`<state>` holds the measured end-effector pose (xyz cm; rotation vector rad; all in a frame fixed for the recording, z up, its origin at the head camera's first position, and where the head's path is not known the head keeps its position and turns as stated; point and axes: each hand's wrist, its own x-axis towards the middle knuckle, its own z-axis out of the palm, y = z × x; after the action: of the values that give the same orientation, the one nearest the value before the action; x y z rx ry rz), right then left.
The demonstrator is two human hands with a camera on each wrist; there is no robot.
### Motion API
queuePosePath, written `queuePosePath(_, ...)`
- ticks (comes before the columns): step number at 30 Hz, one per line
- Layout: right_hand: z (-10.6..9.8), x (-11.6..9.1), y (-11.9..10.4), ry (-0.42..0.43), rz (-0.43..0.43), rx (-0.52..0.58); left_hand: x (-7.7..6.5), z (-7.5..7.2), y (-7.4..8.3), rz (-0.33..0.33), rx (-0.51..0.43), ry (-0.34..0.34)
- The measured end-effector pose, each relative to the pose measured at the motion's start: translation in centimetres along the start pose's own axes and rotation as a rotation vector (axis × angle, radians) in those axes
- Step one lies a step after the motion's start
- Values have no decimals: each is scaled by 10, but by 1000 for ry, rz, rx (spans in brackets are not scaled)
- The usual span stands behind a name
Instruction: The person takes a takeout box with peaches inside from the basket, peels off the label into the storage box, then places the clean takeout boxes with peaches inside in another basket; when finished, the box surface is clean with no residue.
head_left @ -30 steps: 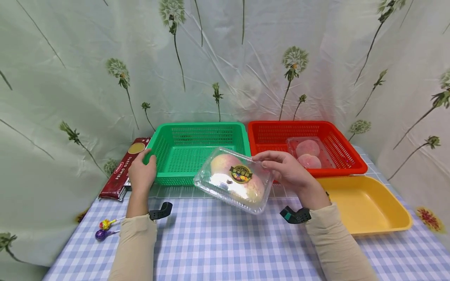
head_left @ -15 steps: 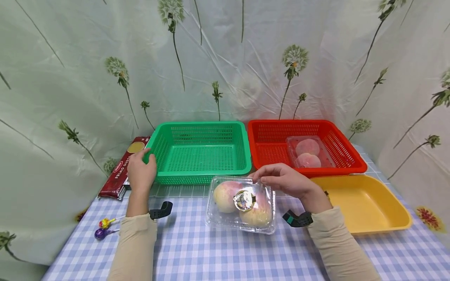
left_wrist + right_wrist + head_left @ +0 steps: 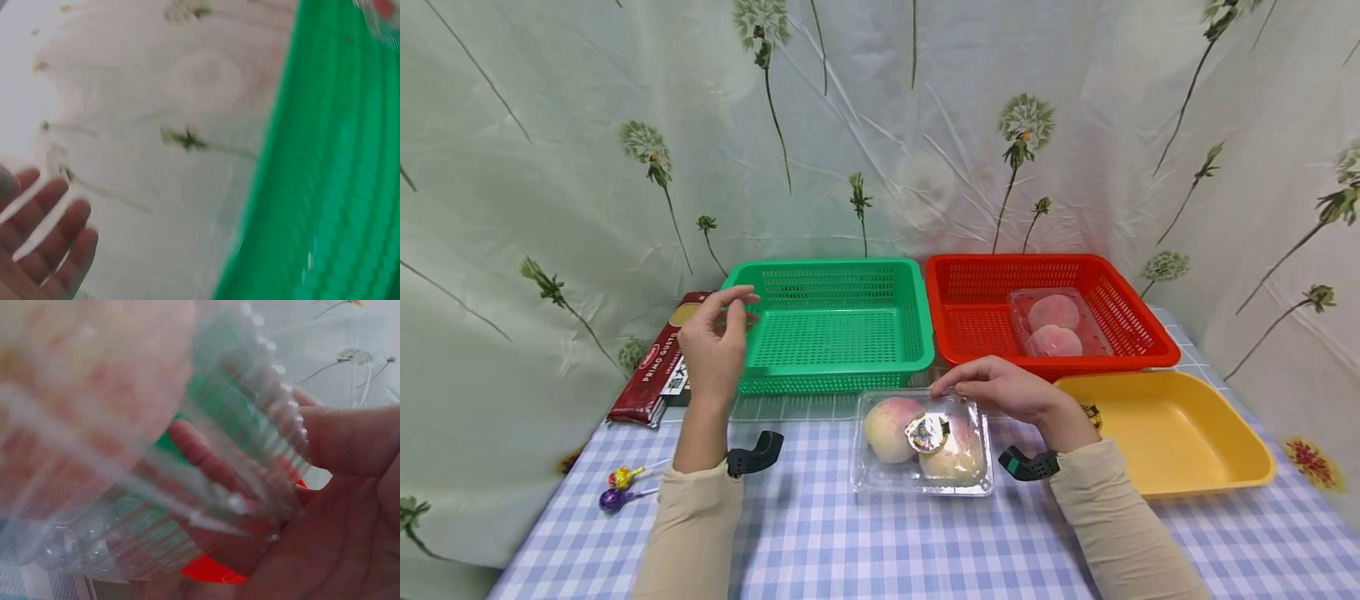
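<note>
A clear plastic clamshell of peaches point(image 3: 887, 475) with a round label lies at mid-table in the head view, in front of the green basket point(image 3: 827, 367). My right hand point(image 3: 1011, 392) grips its back right edge. In the right wrist view, fingers point(image 3: 203, 453) show through the ribbed plastic, behind a blurred peach point(image 3: 94, 394). My left hand point(image 3: 715, 342) is raised at the green basket's left side, holding nothing. Its spread, slightly bent fingers point(image 3: 69, 219) appear in the left wrist view, apart from the basket wall point(image 3: 325, 156).
A red basket point(image 3: 947, 350) at the back right holds another pack of peaches point(image 3: 1054, 325). The yellow tray point(image 3: 1180, 442) stands right, a wrapped item point(image 3: 1092, 414) at its left. Left are a red spaghetti pack point(image 3: 643, 379) and two lollipops, yellow-red point(image 3: 622, 477) and purple point(image 3: 613, 500).
My right hand has brought the clamshell down, levelling it from a tilt near the green basket. My left hand has let go of that basket's left rim and lifted slightly to the right.
</note>
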<state>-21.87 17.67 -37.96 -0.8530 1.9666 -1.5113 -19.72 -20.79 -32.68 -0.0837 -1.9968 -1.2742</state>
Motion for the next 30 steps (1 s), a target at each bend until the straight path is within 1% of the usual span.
queuePosePath(1, 0, 0, 0, 1, 7, -18, -1, 1, 5, 32, -69, -35)
queuePosePath(2, 1, 1, 0, 3, 12, -37, -2, 3, 10, 56, -128, -85)
queuePosePath(3, 1, 1, 0, 6, 17, -57, -4, 5, 14, 72, -177, -146)
queuePosePath(5, 2, 1, -1, 14, 26, -91, -7, 8, 21, 90, -240, -296)
queuePosePath(7, 3, 2, -3, 15, 31, -131, -10, 11, 26, 89, -262, -465)
queuePosePath(9, 4, 1, -4, 11, 35, -169, -14, 15, 29, 66, -274, -619)
queuePosePath(12, 5, 0, -6, -9, 23, -236, -18, 22, 30, 35, -276, -796)
queuePosePath(15, 7, -3, -12, -21, 5, -320, -22, 29, 29, 1, -264, -927)
queuePosePath(19, 8, -9, -25, -23, -41, -451, -26, 36, 27, -17, -202, -1110)
queuePosePath(22, 9, -14, -35, -3, -63, -516, -30, 40, 26, 9, -150, -1247)
queuePosePath(24, 9, -18, -41, 25, -62, -542, -33, 43, 24, 41, -118, -1321)
queuePosePath(27, 8, -23, -45, 63, -27, -556, -36, 47, 21, 86, -53, -1404)
queuePosePath(30, 6, -27, -46, 60, 19, -505, -41, 51, 16, 112, 1, -1470)
